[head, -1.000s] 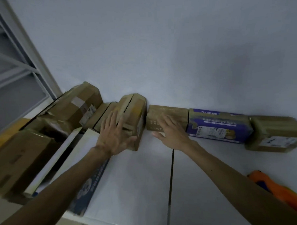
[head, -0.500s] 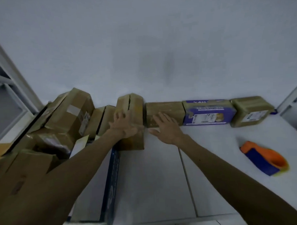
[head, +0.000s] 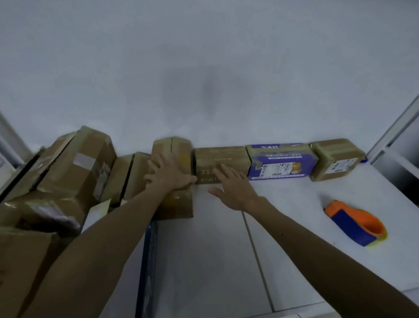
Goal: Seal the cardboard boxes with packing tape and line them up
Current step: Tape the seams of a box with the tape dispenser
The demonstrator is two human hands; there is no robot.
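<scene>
A tape dispenser (head: 355, 224) lies on the table (head: 208, 267), off to the right. Farther on, the right hand (head: 231, 189) touches a brown box (head: 221, 158) with straight fingers. The left hand (head: 168, 177) presses flat on the tall box (head: 179, 201) beside it. A purple box (head: 280, 163) and an end box (head: 335, 158) continue the row along the wall (head: 199, 63).

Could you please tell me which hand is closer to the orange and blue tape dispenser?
Right. The right hand is to the left of the tape dispenser; the left hand rests farther left, on the tall box.

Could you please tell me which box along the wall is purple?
The purple printed box, second from the right; the end box and the others are brown.
</scene>
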